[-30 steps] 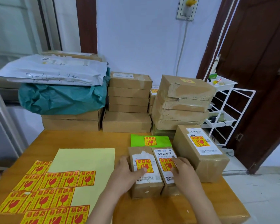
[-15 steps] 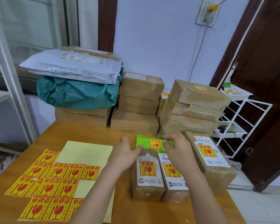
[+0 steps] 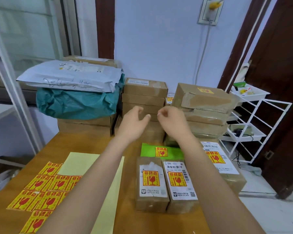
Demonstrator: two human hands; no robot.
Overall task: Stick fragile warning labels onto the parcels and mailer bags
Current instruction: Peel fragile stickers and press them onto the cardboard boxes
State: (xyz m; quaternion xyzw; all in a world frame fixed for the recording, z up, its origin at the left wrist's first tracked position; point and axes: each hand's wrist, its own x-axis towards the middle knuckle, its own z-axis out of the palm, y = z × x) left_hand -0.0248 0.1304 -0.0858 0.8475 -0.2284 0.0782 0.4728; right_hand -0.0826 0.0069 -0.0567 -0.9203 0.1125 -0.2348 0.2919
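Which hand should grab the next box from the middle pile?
Probably the left hand: it is open and right in front of the middle pile. The right hand is curled, empty, nearer the right pile.

Pale blue wall (image 3: 159, 48) with socket (image 3: 208, 12) behind wooden surface (image 3: 85, 141). Dark brown door (image 3: 281, 81) right, beside white wire rack (image 3: 254, 130). Window (image 3: 24, 31) left.

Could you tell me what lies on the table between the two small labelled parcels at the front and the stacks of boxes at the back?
In the head view, a green mailer bag with a fragile label lies flat there.
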